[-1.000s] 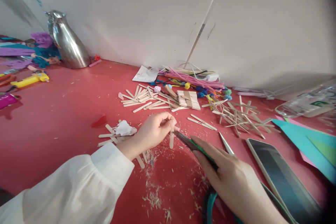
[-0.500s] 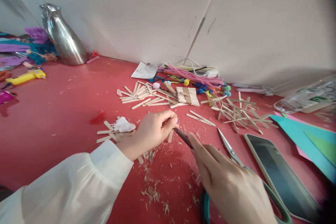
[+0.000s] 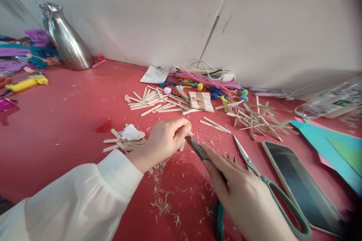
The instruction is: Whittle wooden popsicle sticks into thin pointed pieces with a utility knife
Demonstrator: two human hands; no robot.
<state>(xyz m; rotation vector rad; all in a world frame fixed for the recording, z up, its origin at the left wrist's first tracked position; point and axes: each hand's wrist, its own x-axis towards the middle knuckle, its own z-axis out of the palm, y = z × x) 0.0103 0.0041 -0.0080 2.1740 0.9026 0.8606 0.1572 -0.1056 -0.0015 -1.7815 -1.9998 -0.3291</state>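
Observation:
My left hand (image 3: pixel 169 135), in a white sleeve, pinches a wooden craft stick (image 3: pixel 189 124); only its tan tip shows above the thumb, the rest being covered by the fingers. My right hand (image 3: pixel 237 180) is closed round a slim dark knife (image 3: pixel 196 148), whose front end points at the left fingertips. Under both hands, pale wood shavings (image 3: pixel 164 203) litter the red table. Another stick end (image 3: pixel 182 145) shows just below the left thumb. Beside the left wrist lie several craft sticks (image 3: pixel 110 147) with a white crumpled lump (image 3: pixel 132 132) on top.
Green-handled scissors (image 3: pixel 249 162) and a phone (image 3: pixel 299 184) lie at right, near coloured paper (image 3: pixel 325 143). Loose craft sticks (image 3: pixel 254 116), a stick bundle (image 3: pixel 202 101) and pink pipe cleaners (image 3: pixel 206 77) spread along the back. A steel jug (image 3: pixel 68 41) and yellow glue gun (image 3: pixel 26 83) stand left.
My right hand has turned and shifted slightly, baring more of the knife and of the scissors' handle. My left hand keeps its pinch in nearly the same place.

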